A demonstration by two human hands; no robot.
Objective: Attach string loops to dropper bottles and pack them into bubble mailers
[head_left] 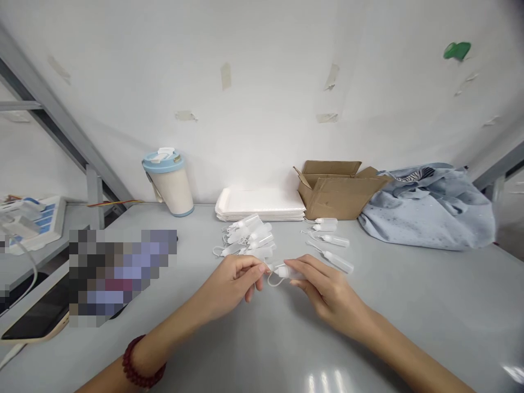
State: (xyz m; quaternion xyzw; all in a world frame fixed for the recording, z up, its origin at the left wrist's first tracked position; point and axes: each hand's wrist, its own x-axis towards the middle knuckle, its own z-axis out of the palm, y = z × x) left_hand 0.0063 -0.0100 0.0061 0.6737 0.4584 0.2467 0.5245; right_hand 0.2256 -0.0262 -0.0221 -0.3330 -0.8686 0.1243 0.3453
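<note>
My right hand grips a small clear plastic dropper bottle lying sideways over the grey table. My left hand pinches the bottle's tip end, where a thin white tethered cap loop hangs down. Both hands are closed around the piece. Just behind them lies a heap of several similar bottles. To the right of that heap, three more bottles lie apart in a loose row.
A stack of white foam trays and an open cardboard box stand against the wall. A lidded cup is at back left, a blue cloth bundle at right, a phone at left.
</note>
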